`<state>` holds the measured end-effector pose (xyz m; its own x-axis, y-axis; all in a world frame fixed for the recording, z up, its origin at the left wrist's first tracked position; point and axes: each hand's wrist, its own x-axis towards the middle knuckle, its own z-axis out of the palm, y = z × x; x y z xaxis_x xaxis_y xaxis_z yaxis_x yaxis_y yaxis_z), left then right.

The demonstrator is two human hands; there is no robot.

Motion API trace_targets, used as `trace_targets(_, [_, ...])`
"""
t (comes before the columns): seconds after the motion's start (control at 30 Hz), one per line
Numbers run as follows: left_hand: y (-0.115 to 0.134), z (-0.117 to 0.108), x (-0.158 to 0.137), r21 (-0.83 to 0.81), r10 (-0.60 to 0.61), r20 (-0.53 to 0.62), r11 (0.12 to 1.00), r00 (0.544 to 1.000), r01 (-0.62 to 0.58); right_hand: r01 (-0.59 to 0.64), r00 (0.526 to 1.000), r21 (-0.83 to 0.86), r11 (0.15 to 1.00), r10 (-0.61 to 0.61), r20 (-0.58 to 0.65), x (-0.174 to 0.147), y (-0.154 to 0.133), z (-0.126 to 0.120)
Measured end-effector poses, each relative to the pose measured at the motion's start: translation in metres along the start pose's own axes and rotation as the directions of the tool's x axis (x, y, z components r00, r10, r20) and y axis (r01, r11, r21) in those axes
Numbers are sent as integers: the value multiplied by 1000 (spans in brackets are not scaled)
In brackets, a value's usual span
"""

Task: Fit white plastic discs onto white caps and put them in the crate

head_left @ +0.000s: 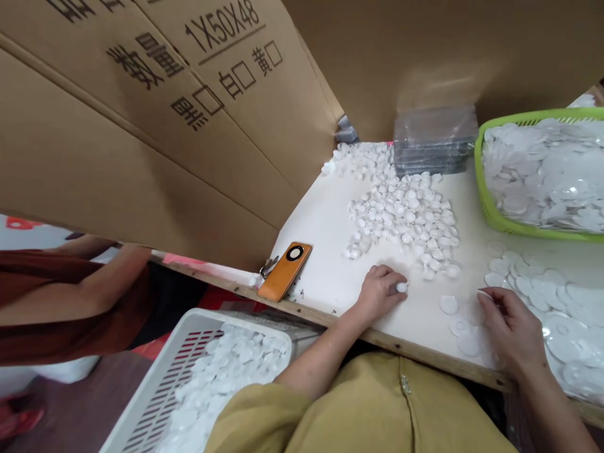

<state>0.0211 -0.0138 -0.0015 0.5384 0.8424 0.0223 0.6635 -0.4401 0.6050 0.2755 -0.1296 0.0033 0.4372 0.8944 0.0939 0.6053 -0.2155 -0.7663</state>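
I have the left grip [380, 293] holding a cap [401, 287], the right grip [513, 326] pinching a disc [484, 293], both over the counter [323, 233]. Midway, I judge: a cap pile [403, 214] lies beyond; loose discs [561, 330] and a full basket [480, 173] remain.

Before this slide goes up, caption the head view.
Left hand with a small white piece, right hand by loose translucent discs, at a white tabletop bearing a filled green basket.
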Motion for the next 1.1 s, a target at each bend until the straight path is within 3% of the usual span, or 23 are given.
trace_targets(0.07, [-3,0,1,-8,4,23,1000,1000,-4,90,996,-4,996,-90,-27,0,-5,-2])
trace_targets(0.13, [-7,-3,1,-28,34,49,999,998,-33,91,996,31,995,-92,19,0,-14,0])
trace_targets(0.23, [-13,-8,1,-47,93,83,995,992,-89,-49,976,161,986,13,217,-2,-38,14])
trace_targets(0.33, [-18,-12,1,-61,158,126,987,979,-151,-239,897,285,928,98,432,0,-66,42])
trace_targets(0.43, [-22,-13,2,-66,196,145,980,970,-188,-364,822,285,887,161,547,5,-86,74])
trace_targets(0.6, [-24,-13,1,-73,202,128,978,971,-194,-464,762,189,865,281,583,14,-94,99])
trace_targets(0.87, [-24,-16,2,-65,213,137,976,967,-206,-482,707,114,869,308,637,17,-94,99])
trace_targets(1.1, [-26,-22,4,-100,239,181,969,954,-224,-512,697,172,842,289,657,15,-93,99])
